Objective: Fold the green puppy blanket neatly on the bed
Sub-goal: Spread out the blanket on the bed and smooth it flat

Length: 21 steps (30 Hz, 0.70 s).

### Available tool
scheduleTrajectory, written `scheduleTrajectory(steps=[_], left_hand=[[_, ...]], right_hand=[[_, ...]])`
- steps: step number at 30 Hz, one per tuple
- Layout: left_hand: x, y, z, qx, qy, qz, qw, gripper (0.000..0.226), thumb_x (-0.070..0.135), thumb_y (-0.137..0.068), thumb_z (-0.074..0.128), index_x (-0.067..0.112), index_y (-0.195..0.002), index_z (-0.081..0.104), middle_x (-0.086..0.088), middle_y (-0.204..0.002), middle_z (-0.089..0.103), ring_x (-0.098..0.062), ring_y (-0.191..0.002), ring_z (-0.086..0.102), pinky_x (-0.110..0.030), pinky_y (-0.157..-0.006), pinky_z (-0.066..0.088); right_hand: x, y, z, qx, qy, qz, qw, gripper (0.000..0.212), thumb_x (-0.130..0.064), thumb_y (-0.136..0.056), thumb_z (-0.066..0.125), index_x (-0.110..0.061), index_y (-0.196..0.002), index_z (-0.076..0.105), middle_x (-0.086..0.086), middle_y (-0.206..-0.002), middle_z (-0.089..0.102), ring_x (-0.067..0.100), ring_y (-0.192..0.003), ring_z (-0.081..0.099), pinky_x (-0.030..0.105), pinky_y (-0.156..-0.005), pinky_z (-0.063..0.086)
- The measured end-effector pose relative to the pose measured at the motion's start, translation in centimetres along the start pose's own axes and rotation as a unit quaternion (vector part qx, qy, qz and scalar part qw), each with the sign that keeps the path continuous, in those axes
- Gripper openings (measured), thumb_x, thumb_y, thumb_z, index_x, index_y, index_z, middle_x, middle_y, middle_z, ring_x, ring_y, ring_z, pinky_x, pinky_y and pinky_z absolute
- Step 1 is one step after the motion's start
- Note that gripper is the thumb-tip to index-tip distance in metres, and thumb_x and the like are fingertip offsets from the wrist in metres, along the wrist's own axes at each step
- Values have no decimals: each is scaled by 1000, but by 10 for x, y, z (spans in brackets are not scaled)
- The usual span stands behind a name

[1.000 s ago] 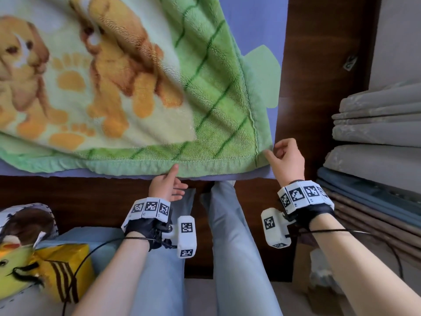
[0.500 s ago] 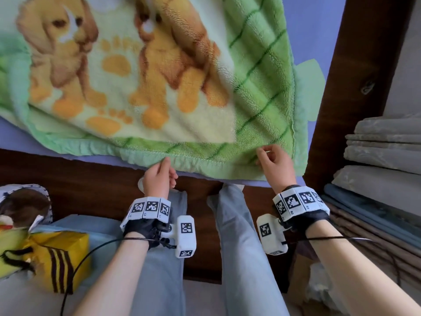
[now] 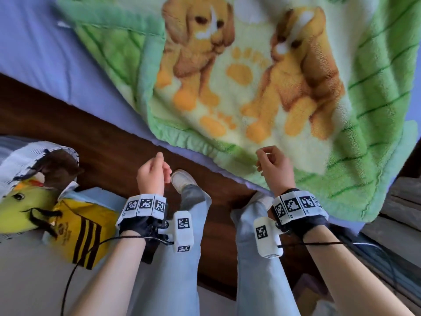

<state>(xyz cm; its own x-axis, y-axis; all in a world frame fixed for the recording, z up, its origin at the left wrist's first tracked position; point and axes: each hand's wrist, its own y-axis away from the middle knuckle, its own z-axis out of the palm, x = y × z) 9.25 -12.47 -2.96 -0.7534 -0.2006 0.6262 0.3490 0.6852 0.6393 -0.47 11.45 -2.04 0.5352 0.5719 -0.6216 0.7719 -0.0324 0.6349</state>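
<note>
The green puppy blanket [image 3: 262, 92] lies spread on the bed, with two brown puppies and orange paw prints on a pale middle and a green striped border. Its left edge is turned over a little. My left hand [image 3: 152, 173] hovers over the dark wooden bed frame [image 3: 75, 124], short of the blanket's near edge, fingers loosely curled and holding nothing. Over the blanket's near edge is my right hand [image 3: 274, 169], its fingers also loosely curled. No cloth shows between them.
A lilac sheet [image 3: 45, 53] covers the bed left of the blanket. A yellow striped bee toy [image 3: 75, 231] and a printed cushion [image 3: 27, 160] lie at lower left. My legs in light jeans [image 3: 182, 258] stand against the frame. Stacked grey boards [image 3: 403, 201] sit at right.
The view has swung left and tilted, so the blanket now lies to the right. Both hands have come off the blanket's near edge; the left has drawn back over the bed frame.
</note>
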Motion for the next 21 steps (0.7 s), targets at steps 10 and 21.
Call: scheduleTrajectory(steps=[10,21], left_hand=[[22,-71,-67,21,47,-43,998,41,29,-95,50,12,-58,53,-2,-50,57,-6,-32,45,-26,-48,45],[83,-131,-72,-14,118,-11,993,23,11,-95,42,11,-104,63,-11,-103,67,-23,-87,65,-34,-79,51]], right_hand=[[-108,-23,91,-14,-4,-33,999,13,-21,-95,54,-12,-95,62,-3,-68,68,6,-59,63,25,-60,54],[-205,-73,151,-135,11,-23,991,47,-44,-93,53,-9,-124,57,5,-97,71,18,-85,69,37,-73,60]])
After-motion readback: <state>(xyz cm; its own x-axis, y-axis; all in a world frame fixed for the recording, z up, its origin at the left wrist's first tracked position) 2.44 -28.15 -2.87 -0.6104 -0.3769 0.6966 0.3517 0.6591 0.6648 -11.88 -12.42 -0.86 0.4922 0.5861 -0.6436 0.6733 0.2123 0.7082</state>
